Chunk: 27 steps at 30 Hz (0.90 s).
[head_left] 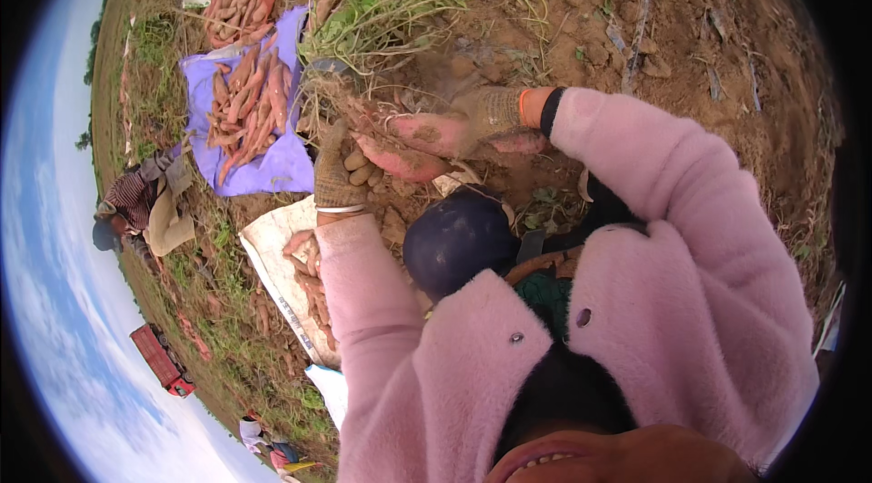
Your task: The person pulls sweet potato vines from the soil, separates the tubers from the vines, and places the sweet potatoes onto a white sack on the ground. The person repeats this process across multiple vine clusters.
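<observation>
A cluster of reddish sweet potatoes (402, 159), caked with soil, hangs between my hands just above the ground. My left hand (338, 173), in a dirty knit glove, is curled at the cluster's left end, where roots and stems (340, 91) meet the tubers. Its exact hold is partly hidden. My right hand (492, 109), also gloved and slightly blurred, grips the tubers' right end from above. Another reddish tuber (518, 141) shows below the right wrist. Cut green vines (381, 26) lie beyond the cluster.
A purple sack (204, 94) bears piled sweet potatoes (248, 101). A white woven sack (269, 248) with more lies by my left forearm. My dark-covered knee (463, 237) is beneath the cluster. A person (146, 200) bends at left; a red truck (160, 357) stands farther off.
</observation>
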Each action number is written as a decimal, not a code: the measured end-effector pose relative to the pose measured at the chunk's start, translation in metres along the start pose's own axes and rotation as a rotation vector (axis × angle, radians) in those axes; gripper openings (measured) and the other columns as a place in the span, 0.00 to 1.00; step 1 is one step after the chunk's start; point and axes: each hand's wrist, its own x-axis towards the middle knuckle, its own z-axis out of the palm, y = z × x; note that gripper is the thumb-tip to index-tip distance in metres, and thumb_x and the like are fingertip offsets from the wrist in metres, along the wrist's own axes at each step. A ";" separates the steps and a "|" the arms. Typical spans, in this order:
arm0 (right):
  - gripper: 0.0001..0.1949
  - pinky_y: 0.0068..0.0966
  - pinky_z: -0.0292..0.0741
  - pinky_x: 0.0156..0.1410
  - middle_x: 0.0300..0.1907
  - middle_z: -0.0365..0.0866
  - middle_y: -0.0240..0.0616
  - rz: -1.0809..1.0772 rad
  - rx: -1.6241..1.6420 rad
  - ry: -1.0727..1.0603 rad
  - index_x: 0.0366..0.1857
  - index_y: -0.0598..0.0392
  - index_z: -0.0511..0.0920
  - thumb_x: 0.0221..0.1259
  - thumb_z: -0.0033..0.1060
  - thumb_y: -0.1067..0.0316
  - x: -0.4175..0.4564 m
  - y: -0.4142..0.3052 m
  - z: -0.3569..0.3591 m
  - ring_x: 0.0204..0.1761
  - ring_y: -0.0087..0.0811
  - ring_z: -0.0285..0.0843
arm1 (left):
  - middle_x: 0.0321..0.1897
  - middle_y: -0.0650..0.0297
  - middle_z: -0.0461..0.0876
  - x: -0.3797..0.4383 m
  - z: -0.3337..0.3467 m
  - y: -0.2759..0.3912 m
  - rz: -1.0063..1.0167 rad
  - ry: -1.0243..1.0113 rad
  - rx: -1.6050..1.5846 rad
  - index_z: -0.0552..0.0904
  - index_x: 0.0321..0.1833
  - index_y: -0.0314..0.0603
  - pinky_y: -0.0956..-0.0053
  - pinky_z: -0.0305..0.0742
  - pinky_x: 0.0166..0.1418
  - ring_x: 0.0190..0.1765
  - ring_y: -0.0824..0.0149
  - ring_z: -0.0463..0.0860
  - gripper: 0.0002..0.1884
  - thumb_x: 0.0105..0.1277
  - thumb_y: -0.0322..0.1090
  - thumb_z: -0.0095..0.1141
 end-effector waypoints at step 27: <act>0.26 0.34 0.80 0.42 0.37 0.89 0.45 0.166 -0.136 0.193 0.47 0.56 0.85 0.49 0.74 0.47 -0.117 -0.004 0.009 0.38 0.38 0.88 | 0.45 0.53 0.86 0.105 0.031 -0.075 -0.058 0.393 0.306 0.84 0.46 0.35 0.53 0.84 0.49 0.45 0.55 0.85 0.21 0.65 0.50 0.65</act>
